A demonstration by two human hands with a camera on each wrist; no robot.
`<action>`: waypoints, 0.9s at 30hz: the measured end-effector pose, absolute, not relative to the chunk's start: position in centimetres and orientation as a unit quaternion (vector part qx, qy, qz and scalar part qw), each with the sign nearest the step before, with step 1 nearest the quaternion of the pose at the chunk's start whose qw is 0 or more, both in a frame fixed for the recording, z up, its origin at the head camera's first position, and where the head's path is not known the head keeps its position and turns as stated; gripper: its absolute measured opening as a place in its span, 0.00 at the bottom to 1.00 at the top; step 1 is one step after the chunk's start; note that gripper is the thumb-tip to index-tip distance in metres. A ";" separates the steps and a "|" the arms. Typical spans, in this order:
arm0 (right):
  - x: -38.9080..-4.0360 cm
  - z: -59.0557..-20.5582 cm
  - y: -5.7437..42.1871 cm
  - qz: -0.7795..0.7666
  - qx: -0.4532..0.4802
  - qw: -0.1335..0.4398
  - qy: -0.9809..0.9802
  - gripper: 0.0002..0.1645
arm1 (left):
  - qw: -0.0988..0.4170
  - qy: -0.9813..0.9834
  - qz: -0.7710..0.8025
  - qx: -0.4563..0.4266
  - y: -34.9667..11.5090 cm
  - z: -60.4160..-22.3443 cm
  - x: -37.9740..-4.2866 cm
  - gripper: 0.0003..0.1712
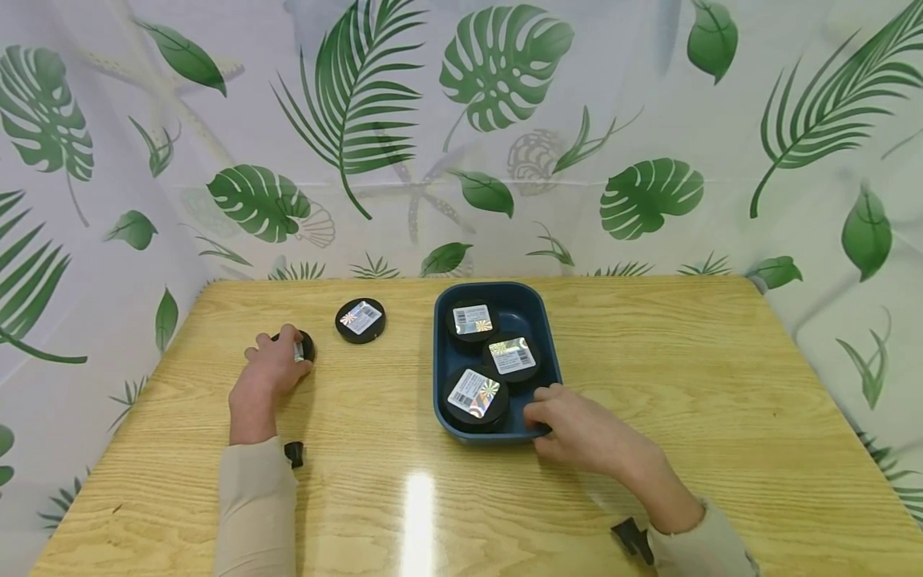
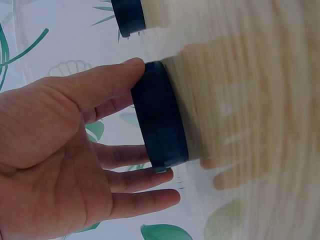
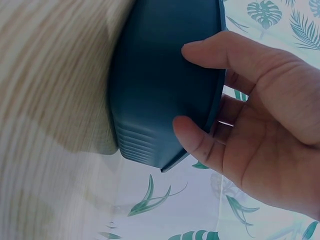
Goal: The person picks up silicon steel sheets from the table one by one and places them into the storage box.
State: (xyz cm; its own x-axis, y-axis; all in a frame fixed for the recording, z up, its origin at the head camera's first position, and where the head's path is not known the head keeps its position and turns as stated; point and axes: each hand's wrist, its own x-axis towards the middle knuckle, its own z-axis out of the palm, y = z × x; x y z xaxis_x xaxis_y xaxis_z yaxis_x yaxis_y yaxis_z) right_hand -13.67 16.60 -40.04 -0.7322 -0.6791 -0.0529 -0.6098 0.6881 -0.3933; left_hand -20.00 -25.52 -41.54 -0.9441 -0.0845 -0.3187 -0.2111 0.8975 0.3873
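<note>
My left hand holds a flat black round container at the left of the table, with a label on its top. In the left wrist view the thumb is on one side of it and fingers on the other. Another black round container with a white label lies just right of it and farther back. My right hand grips the near right corner of a dark blue plastic bin, thumb outside and fingers over the rim. Inside the bin are more labelled black containers.
The wooden table reaches back to a white cloth printed with green leaves, which also hangs at both sides. A bright reflection lies on the tabletop near the front. Black wrist mounts sit by both beige sleeves.
</note>
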 end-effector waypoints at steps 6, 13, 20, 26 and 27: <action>-13.7 -39.9 16.7 -0.181 -0.357 0.097 0.911 0.10 | 0.151 0.961 0.218 -0.084 -25.5 -41.6 -20.0 0.27; -13.7 -39.8 16.7 -0.181 -0.359 0.099 0.910 0.10 | 0.149 0.961 0.217 -0.082 -25.5 -41.5 -19.9 0.27; -13.7 -40.0 16.7 -0.176 -0.351 0.103 0.914 0.09 | 0.149 0.961 0.216 -0.083 -25.4 -41.3 -19.9 0.27; -13.7 -40.0 16.7 -0.179 -0.350 0.105 0.914 0.09 | 0.154 0.960 0.217 -0.086 -25.4 -41.2 -19.8 0.28; -13.7 -39.9 16.7 -0.179 -0.351 0.104 0.913 0.09 | 0.154 0.960 0.217 -0.086 -25.4 -41.2 -19.8 0.29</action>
